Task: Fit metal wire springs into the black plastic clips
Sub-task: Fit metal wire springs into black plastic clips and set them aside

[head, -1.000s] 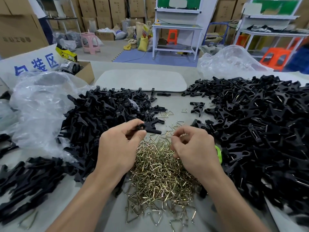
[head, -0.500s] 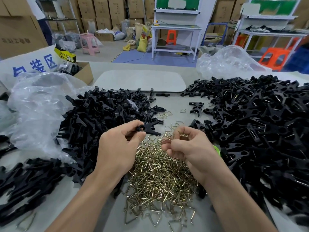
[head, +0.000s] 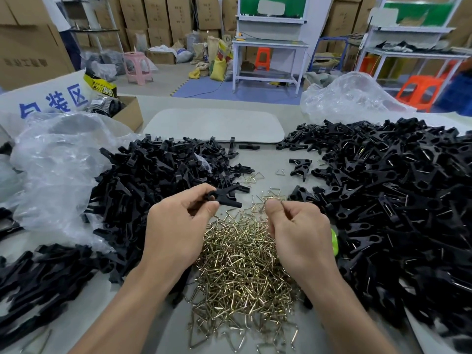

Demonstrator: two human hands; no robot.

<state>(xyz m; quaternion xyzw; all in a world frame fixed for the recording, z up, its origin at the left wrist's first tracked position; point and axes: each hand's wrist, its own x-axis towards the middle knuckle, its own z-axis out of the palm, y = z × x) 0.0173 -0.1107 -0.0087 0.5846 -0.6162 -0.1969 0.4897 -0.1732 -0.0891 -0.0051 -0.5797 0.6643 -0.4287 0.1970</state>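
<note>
My left hand (head: 176, 228) pinches a black plastic clip (head: 224, 196) between thumb and fingers, its jaws pointing right. My right hand (head: 298, 231) is closed on a thin metal wire spring (head: 274, 199) held at the fingertips, a short way right of the clip. Below both hands lies a heap of brass-coloured wire springs (head: 240, 267). A pile of black clips (head: 153, 180) sits to the left, and a larger pile of black clips with wire showing (head: 398, 200) fills the right.
Crumpled clear plastic bags lie at the left (head: 58, 169) and back right (head: 350, 100). A grey oval board (head: 214, 126) rests beyond the piles. A cardboard box (head: 127, 113) stands at back left. A green object (head: 334, 242) peeks out by my right wrist.
My right hand has lifted out of the spring heap with a spring and turned toward the clip. My left hand has held the clip nearly still.
</note>
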